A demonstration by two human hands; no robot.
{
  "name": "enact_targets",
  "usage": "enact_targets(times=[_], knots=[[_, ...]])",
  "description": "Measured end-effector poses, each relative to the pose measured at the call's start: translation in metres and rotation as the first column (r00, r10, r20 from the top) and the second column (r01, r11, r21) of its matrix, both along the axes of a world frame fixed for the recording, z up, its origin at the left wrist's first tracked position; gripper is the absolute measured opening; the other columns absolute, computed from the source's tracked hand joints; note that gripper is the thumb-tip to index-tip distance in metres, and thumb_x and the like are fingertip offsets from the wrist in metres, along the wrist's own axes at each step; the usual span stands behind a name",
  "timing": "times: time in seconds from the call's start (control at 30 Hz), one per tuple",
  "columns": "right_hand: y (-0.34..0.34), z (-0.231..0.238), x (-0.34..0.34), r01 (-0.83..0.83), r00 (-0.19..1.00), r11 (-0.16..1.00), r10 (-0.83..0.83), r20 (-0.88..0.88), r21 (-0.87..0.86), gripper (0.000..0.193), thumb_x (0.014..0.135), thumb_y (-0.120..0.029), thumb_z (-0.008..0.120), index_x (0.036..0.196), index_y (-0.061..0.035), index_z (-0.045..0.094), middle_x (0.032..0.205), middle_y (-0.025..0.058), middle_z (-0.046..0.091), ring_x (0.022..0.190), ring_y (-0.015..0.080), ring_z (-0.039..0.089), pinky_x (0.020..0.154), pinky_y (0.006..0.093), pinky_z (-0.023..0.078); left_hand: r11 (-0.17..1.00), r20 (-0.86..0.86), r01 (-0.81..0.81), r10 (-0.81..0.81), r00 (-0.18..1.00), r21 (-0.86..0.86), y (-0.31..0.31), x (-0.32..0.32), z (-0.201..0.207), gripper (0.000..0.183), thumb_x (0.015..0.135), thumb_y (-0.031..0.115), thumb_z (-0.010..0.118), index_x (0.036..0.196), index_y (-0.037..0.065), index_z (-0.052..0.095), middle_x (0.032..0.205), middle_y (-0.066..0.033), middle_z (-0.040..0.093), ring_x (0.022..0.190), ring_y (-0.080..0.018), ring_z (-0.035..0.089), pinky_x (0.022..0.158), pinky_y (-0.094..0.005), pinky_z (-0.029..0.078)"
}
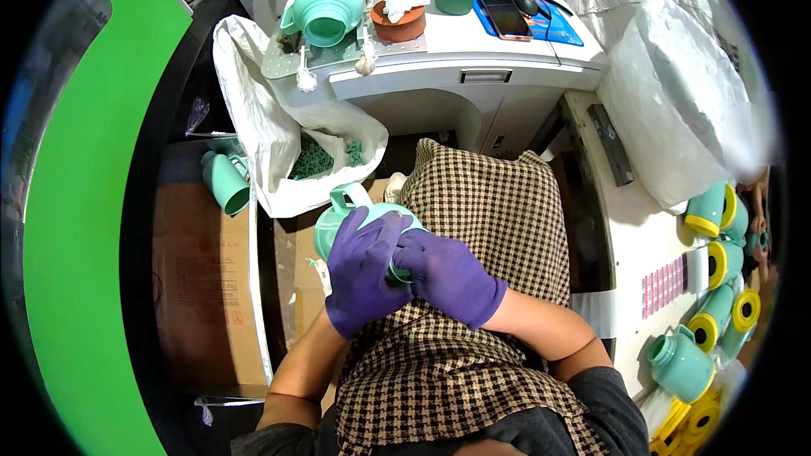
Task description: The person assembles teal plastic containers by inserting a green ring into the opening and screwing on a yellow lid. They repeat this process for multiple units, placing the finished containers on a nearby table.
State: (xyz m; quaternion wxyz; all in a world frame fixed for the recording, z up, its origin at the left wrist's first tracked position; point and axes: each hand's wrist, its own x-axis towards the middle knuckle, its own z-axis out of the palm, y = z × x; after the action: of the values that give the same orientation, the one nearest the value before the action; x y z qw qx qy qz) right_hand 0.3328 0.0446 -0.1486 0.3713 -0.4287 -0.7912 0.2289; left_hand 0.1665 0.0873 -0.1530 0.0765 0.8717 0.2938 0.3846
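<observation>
Over my lap I hold a mint-green plastic jug (324, 235) with a loop handle, its handle end away from me. My left hand (363, 270), in a purple glove, is wrapped over its side. My right hand (452, 277), gloved the same way, is closed at the jug's near end, by a dark opening. Its fingertips press against the edge there; whether a small tool is between them is hidden. Beyond the jug, a white woven sack (262, 118) stands open with green plastic scraps (311, 159) inside.
Another green jug (329, 4) lies on the white desk (405, 72) by a brown bowl (399, 25), a phone (505, 15) and a mouse (524, 2). At left, a green jug (226, 182) rests by a cardboard box (203, 279). Several green-and-yellow jugs (715, 317) crowd the right table.
</observation>
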Motion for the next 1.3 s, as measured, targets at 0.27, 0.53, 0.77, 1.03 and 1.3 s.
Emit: enact_targets(times=[0.27, 0.53, 0.77, 1.03, 1.3], knots=[[-0.003, -0.001, 0.011, -0.006, 0.997, 0.997, 0.011, 0.070, -0.072, 0.033, 0.076, 0.002, 0.065, 0.107, -0.0059, 0.068, 0.108, 0.0134, 0.065, 0.087, 0.0333, 0.067, 0.074, 0.0400, 0.056, 0.993, -0.068, -0.014, 0.006, 0.998, -0.119, -0.001, 0.007, 0.007, 0.067, 0.061, 0.016, 0.074, 0.125, -0.001, 0.063, 0.111, -0.0183, 0.072, 0.107, -0.0315, 0.069, 0.112, -0.0538, 0.040], [-0.004, 0.003, 0.027, 0.002, 0.997, 0.992, -0.012, -0.080, -0.129, 0.025, 0.078, 0.004, 0.058, 0.097, -0.0044, 0.071, 0.094, 0.0155, 0.068, 0.085, 0.0338, 0.068, 0.077, 0.0408, 0.057, 0.994, -0.138, 0.037, -0.051, 0.989, -0.100, 0.000, 0.013, 0.007, 0.072, 0.060, 0.026, 0.081, 0.125, 0.000, 0.062, 0.110, -0.0184, 0.072, 0.106, -0.0321, 0.069, 0.111, -0.0546, 0.041], [-0.005, 0.005, 0.019, 0.038, 0.993, 0.999, -0.039, -0.114, -0.017, 0.022, 0.079, 0.003, 0.059, 0.097, -0.0028, 0.069, 0.092, 0.0164, 0.068, 0.085, 0.0346, 0.068, 0.078, 0.0405, 0.057, 0.997, -0.132, -0.018, 0.008, 0.991, -0.073, -0.002, 0.017, 0.006, 0.070, 0.061, 0.025, 0.081, 0.124, 0.001, 0.062, 0.108, -0.0167, 0.072, 0.104, -0.0333, 0.069, 0.110, -0.0547, 0.042], [-0.009, 0.004, 0.034, -0.180, 0.983, 0.956, 0.179, -0.026, -0.233, 0.034, 0.078, 0.005, 0.063, 0.111, -0.0034, 0.062, 0.104, 0.0170, 0.065, 0.097, 0.0355, 0.066, 0.085, 0.0425, 0.054, 0.988, -0.170, -0.044, 0.019, 0.985, -0.145, -0.006, 0.017, 0.021, 0.069, 0.066, 0.031, 0.083, 0.124, 0.000, 0.063, 0.117, -0.0162, 0.070, 0.112, -0.0344, 0.066, 0.110, -0.0510, 0.041], [-0.061, -0.024, 0.029, -0.172, 0.700, 0.973, 0.009, -0.714, -0.156, 0.032, 0.087, 0.000, 0.063, 0.119, -0.0035, 0.063, 0.114, 0.0175, 0.063, 0.105, 0.0318, 0.063, 0.090, 0.0403, 0.052, 0.977, -0.279, 0.200, -0.171, 0.945, 0.079, -0.001, 0.039, 0.020, 0.045, 0.079, 0.026, 0.074, 0.116, 0.003, 0.067, 0.121, -0.0142, 0.068, 0.120, -0.0360, 0.061, 0.112, -0.0570, 0.035]])
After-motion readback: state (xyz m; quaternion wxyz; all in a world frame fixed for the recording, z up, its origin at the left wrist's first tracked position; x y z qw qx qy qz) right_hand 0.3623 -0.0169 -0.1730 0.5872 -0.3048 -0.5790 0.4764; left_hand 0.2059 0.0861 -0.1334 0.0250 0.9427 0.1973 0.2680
